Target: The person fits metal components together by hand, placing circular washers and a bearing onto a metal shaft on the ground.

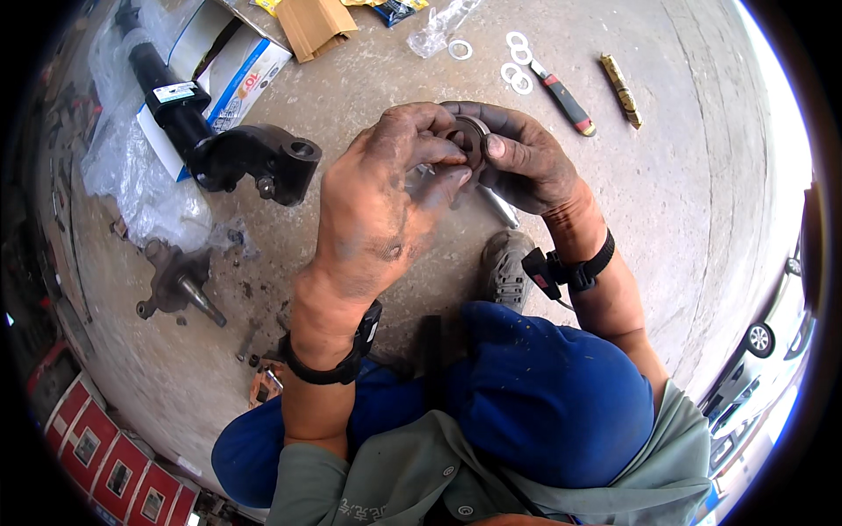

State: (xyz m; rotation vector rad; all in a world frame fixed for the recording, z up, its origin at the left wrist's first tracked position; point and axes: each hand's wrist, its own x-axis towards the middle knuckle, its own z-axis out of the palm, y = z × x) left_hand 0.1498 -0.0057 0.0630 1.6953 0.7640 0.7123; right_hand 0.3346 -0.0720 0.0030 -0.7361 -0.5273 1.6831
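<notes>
Between my two hands is a dark, greasy metal ring (472, 133), which looks like a bearing race or a seal. My left hand (377, 193) pinches its near left side with thumb and fingers. On the far and right side, my right hand (531, 162) curls around it, the thumb pressed on its edge. Both hands are blackened with grease, and the fingers hide part of the ring. Below them a bare metal rod (500, 209) shows partly, next to my shoe (507, 267).
At left a black strut-like car part (254, 162) lies by an open box (250, 79) and clear plastic wrap (145, 188). A dirty knuckle with a spindle (180, 282) is nearer. Ahead are flat white rings (516, 77), a red-black knife (566, 101) and a yellowish stick (621, 90).
</notes>
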